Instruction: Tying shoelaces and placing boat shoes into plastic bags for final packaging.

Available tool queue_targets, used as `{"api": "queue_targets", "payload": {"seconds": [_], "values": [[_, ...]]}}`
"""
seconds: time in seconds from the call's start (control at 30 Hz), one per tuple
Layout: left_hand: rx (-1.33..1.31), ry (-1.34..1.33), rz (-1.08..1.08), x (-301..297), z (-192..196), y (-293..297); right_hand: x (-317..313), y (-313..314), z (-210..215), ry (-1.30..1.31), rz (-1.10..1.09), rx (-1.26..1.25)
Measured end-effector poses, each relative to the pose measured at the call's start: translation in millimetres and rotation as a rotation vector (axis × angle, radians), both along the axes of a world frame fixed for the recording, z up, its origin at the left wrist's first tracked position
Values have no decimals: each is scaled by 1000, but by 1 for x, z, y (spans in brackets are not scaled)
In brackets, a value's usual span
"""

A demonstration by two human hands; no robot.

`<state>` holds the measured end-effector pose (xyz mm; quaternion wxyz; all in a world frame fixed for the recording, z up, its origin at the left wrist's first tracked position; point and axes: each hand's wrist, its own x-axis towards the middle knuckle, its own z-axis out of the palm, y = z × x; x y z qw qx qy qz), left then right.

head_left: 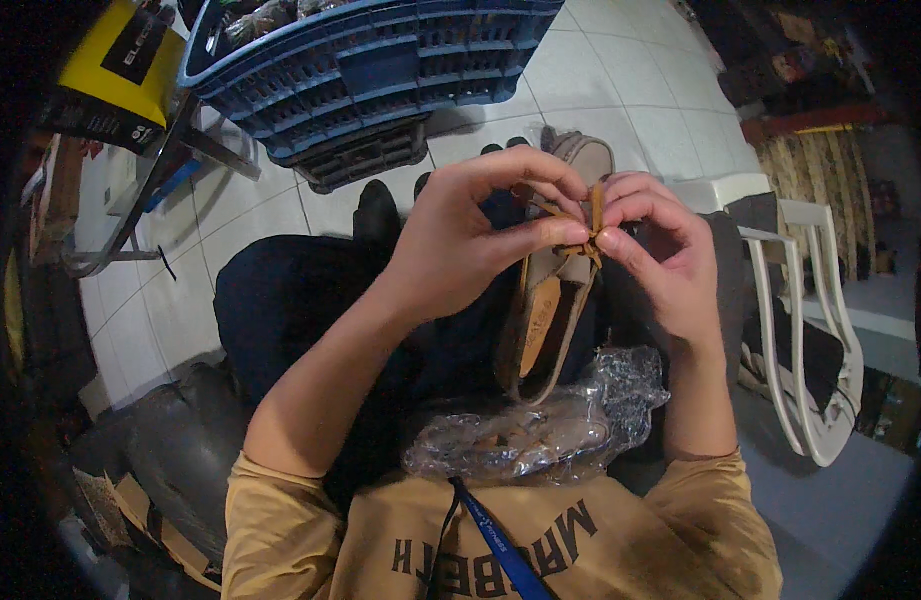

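Observation:
A grey-brown slip-on shoe [530, 345] with a tan insole lies over my lap, its opening toward me and its toe pointing away. At its front, a tan lace [597, 205] forms a bow or loops. My left hand [501, 215] pinches the lace between thumb and fingers from the left. From the right, my right hand [661, 235] pinches it too, thumb tip close to the left thumb. The fingers hide part of the knot. Nearer my body, a clear plastic bag [541, 430] rests on my lap with what looks like another shoe inside.
A blue plastic crate [371, 75] with wrapped items stands ahead on the tiled floor, above a black crate [356, 155]. A white plastic chair [816, 330] is at the right. Far left is a yellow and black box [116, 70]. A dark cushioned surface [176, 450] lies left of me.

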<state>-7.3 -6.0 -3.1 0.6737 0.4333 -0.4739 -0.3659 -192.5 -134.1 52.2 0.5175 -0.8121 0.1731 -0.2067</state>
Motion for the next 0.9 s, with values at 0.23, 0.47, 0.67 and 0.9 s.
{"api": "queue_targets", "payload": {"seconds": [0.23, 0.47, 0.67, 0.9], "values": [[102, -31, 226, -18, -4, 7, 0, 8, 4, -32, -71, -315], [71, 361, 91, -27, 4, 4, 10, 22, 16, 11, -149, -783], [144, 384, 103, -21, -1, 1, 16, 27, 18, 35, -181, -864], [190, 434, 90, -20, 2, 3, 15, 27, 1, 21, -302, -693]]}}
